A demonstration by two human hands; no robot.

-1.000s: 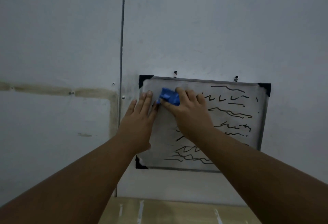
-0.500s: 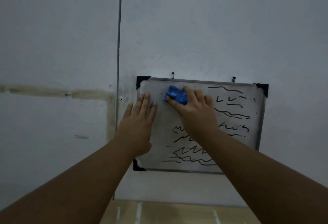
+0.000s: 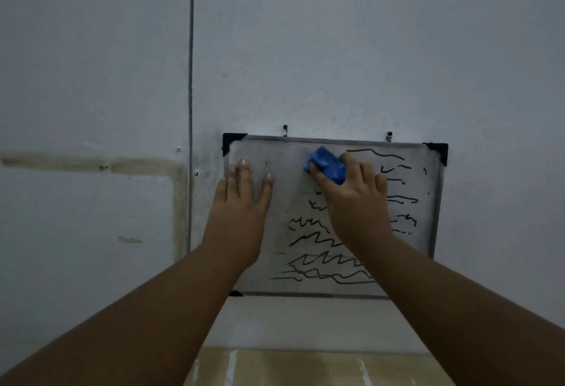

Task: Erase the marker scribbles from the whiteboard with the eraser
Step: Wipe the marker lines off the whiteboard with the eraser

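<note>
Pale grey wall [image 3: 336, 49] fills most of the head view, split by a dark vertical seam [image 3: 191, 79] and marked on the left with a yellowish stain band [image 3: 91, 164] that bends downward. Hung on two small hooks, a whiteboard [image 3: 284, 190] with black corner caps sits against the wall, slightly tilted. Its upper left area is wiped to a grey smudge, while black marker scribbles [image 3: 321, 260] cover the lower middle and right side. The left hand [image 3: 238, 211] lies flat and open on the board's left edge, fingers spread. The right hand [image 3: 357, 202] grips a blue eraser [image 3: 327, 164], pressed to the board near its top middle. Below, a strip of tan surface [image 3: 305, 367] shows.
</note>
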